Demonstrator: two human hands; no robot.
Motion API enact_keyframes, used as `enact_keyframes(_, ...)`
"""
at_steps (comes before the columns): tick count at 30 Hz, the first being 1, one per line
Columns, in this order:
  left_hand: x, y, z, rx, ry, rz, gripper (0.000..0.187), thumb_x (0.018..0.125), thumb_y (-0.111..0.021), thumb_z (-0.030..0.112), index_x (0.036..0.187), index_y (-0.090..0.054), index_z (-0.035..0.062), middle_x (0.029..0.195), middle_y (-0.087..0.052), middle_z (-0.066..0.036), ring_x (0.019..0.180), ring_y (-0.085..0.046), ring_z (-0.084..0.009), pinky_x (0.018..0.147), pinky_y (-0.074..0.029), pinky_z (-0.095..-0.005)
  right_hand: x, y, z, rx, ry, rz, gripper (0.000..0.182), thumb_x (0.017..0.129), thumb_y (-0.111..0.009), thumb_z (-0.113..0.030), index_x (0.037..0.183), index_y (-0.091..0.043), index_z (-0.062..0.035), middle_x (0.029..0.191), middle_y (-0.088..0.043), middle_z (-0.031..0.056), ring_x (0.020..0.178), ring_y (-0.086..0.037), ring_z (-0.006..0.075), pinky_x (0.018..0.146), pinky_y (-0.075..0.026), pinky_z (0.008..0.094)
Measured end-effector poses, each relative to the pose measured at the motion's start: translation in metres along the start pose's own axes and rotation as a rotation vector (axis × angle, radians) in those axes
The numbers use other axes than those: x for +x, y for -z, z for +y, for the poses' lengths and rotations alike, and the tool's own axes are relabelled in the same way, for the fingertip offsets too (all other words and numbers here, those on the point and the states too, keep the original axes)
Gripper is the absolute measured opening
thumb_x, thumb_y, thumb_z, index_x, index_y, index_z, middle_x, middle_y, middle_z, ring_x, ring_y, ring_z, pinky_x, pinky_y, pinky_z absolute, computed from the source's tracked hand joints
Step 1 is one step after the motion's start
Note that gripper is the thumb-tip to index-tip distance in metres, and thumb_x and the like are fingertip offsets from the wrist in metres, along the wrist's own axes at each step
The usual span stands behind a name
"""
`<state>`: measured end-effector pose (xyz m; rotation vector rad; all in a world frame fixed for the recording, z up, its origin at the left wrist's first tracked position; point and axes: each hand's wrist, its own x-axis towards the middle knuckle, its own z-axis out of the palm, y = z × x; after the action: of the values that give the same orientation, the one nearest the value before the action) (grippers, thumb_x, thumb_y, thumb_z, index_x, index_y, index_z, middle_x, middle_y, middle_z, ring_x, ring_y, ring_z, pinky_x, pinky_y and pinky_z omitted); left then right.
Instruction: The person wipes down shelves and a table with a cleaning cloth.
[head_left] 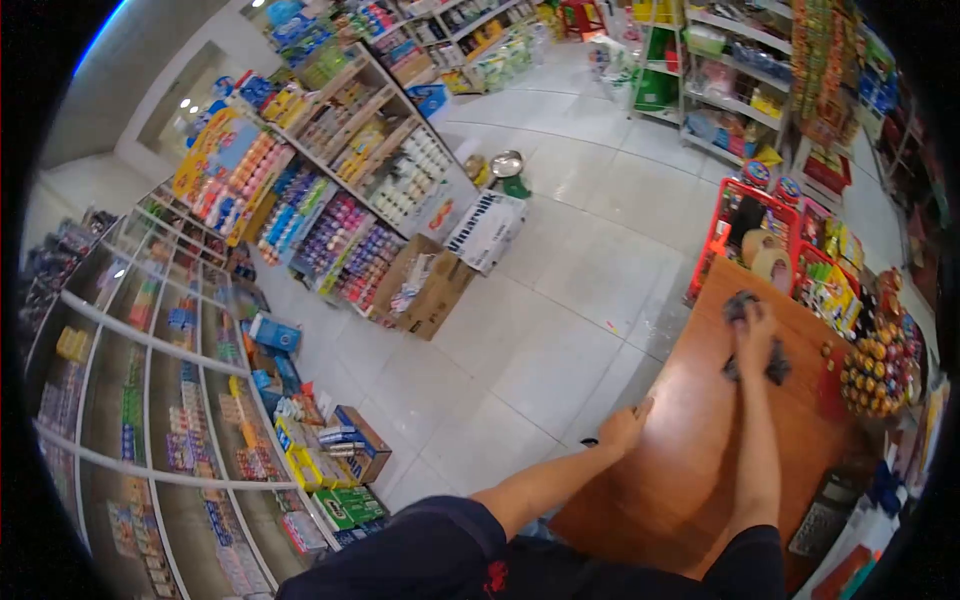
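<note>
My right hand [755, 335] is pressed down on a dark grey cloth [740, 302] on the brown wooden table [690, 460]. Parts of the cloth stick out on both sides of the hand and beneath the wrist. At the table's left edge is my left hand [624, 428], its fingers curled against the rim. A small dark shape shows beside that hand, too small to name.
Red baskets [735, 215] of goods and rolls of tape [770, 262] stand at the table's far end. A round lollipop display [875, 375] and a calculator [825, 515] are on the right. Stocked shelves [370, 150] and an open cardboard box [430, 290] border the tiled floor.
</note>
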<state>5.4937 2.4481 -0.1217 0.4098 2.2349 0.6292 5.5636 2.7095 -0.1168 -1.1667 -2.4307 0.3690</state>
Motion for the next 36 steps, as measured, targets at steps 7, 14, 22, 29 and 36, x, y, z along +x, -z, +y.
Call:
enact_keyframes(7,0.0,0.005,0.005,0.026,-0.012,0.018,0.074,0.081,-0.028,0.062,0.082,-0.061,-0.0038,0.081,-0.058,-0.027,0.082,-0.057,-0.0401,0.073,-0.043,-0.0461,0.084,-0.05,0.012,-0.129,0.05,0.15,0.038,0.08,-0.051,-0.017,0.117,-0.047,-0.0084,0.12,-0.042,0.014,0.111,-0.039,0.0312,0.089,-0.037,0.0393)
enact_keyframes(14,-0.007,0.004,0.008,0.058,-0.027,0.065,0.074,0.081,-0.027,0.062,0.079,-0.062,-0.0026,0.082,-0.059,-0.025,0.081,-0.057,-0.0394,0.074,-0.043,-0.0451,0.066,-0.041,-0.013,0.038,0.322,0.065,0.039,0.075,-0.054,-0.013,0.113,-0.048,-0.0046,0.119,-0.044,0.0144,0.108,-0.044,0.0299,0.091,-0.036,0.0373)
enact_keyframes(22,-0.001,0.004,0.012,0.141,0.018,-0.012,0.075,0.081,-0.024,0.063,0.09,-0.06,-0.0025,0.091,-0.058,-0.025,0.089,-0.055,-0.0395,0.077,-0.042,-0.0439,0.002,-0.014,-0.039,0.269,0.529,-0.157,0.04,0.065,-0.061,-0.008,0.104,-0.056,-0.0066,0.114,-0.05,0.0131,0.107,-0.046,0.0293,0.09,-0.038,0.036)
enact_keyframes(29,-0.002,0.0,0.004,0.093,-0.018,0.119,0.068,0.082,-0.029,0.058,0.077,-0.061,-0.0014,0.081,-0.059,-0.023,0.082,-0.057,-0.0367,0.074,-0.043,-0.0428,0.071,-0.025,-0.007,0.143,0.181,0.055,0.042,0.072,-0.057,-0.007,0.112,-0.048,-0.0038,0.118,-0.045,0.0151,0.108,-0.043,0.032,0.09,-0.037,0.0372)
enact_keyframes(36,-0.008,-0.003,0.004,0.107,-0.037,0.092,0.067,0.082,-0.029,0.059,0.08,-0.061,-0.0008,0.081,-0.059,-0.023,0.08,-0.057,-0.0366,0.073,-0.043,-0.0436,-0.038,-0.032,-0.094,0.284,0.734,-0.287,0.03,0.065,-0.052,-0.001,0.094,-0.059,-0.0059,0.105,-0.054,0.0123,0.101,-0.049,0.0296,0.087,-0.04,0.0365)
